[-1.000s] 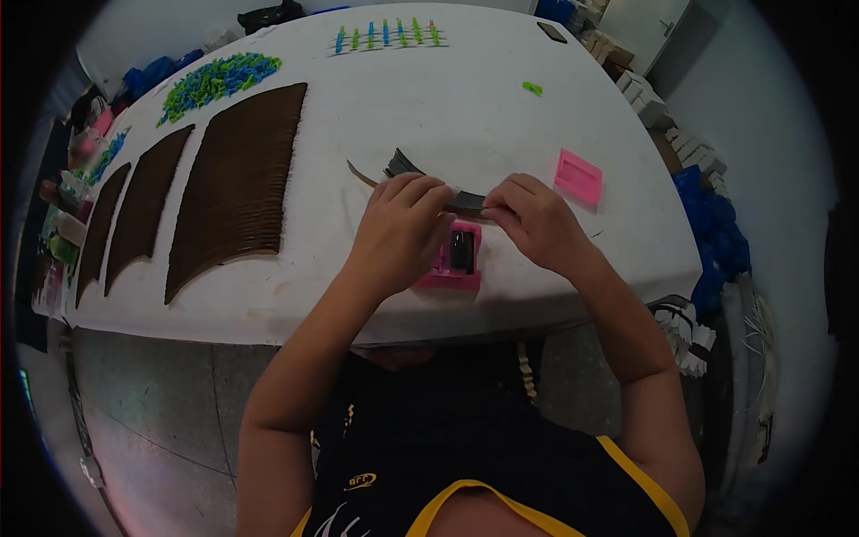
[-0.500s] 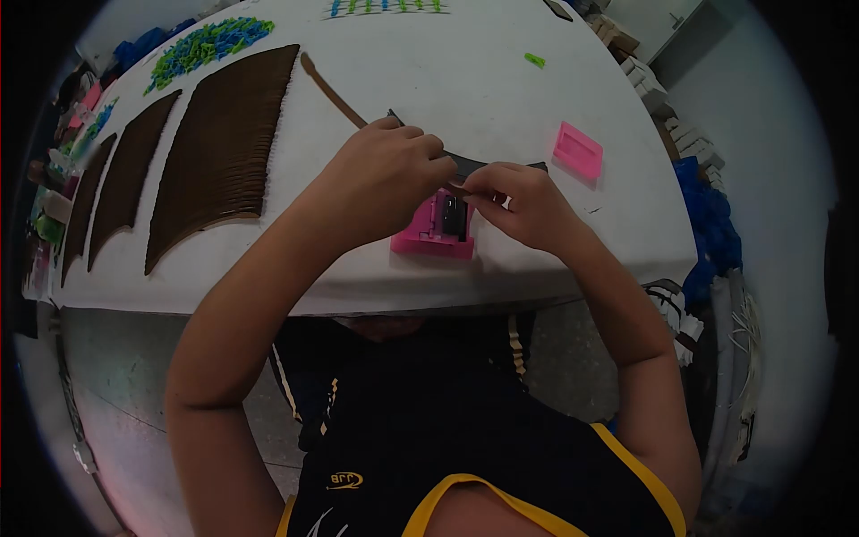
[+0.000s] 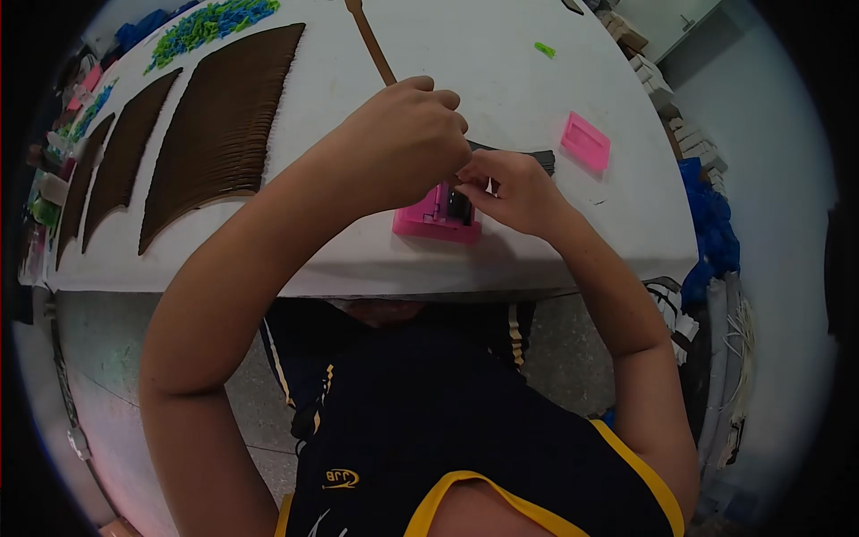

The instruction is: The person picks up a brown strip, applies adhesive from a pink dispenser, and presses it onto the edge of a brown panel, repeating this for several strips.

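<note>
My left hand [image 3: 419, 134] is closed around a long, thin brown strip [image 3: 374, 45], which sticks out beyond the knuckles toward the far side of the table. Close beside it, my right hand [image 3: 514, 190] has thumb and fingers pinched together, apparently at the strip's near end, though the fingers hide that contact. Below both hands sits a pink block [image 3: 434, 225] with a black part [image 3: 459, 206] set in it. Partly covered behind the hands lies a dark, flat piece [image 3: 540, 159].
Dark brown strips [image 3: 224, 134] lie in side-by-side groups at the left. Beyond them is a pile of green and blue clips [image 3: 210, 31]. A pink tray-like piece [image 3: 586, 143] and one green clip [image 3: 544, 50] are at the right of the white table [image 3: 358, 268].
The brown strip has swung to a steeper angle, its far end moving up and right in view. My left hand has turned and shifted right, nearer my right hand, which still pinches.
</note>
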A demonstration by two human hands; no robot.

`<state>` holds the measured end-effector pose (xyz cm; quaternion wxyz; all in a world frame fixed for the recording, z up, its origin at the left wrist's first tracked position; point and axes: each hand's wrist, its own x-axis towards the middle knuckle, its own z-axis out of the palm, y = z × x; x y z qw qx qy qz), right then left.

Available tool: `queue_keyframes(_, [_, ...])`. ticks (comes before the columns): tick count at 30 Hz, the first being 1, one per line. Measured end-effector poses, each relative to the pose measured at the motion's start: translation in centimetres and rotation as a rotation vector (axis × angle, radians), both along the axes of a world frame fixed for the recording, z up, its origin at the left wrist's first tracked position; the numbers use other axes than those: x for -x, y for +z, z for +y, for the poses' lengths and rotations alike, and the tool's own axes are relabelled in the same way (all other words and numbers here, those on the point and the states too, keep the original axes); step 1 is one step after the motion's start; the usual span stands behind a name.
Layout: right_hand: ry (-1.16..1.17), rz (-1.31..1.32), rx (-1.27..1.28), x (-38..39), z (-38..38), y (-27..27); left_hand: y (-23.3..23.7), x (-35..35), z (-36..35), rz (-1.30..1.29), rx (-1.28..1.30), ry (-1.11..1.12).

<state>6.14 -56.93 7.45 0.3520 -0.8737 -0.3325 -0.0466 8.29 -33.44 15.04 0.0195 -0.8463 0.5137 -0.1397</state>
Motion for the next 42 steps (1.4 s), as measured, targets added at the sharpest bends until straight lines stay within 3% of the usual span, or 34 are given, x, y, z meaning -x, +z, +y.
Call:
queue_keyframes(20, [-0.028, -0.009, -0.081, 0.2, 0.5, -0.9, -0.4, 0.3, 0.6, -0.023, -0.013, 0.055])
queue_keyframes(32, [0.047, -0.190, 0.055, 0.4, -2.3, -1.1, -8.1, 0.8, 2.3, 0.114, 0.396, -0.009])
queue_keyframes(42, [-0.005, -0.227, 0.071, 1.1, -3.9, -2.2, -9.6, 0.8, 1.0, 0.149, 0.419, -0.050])
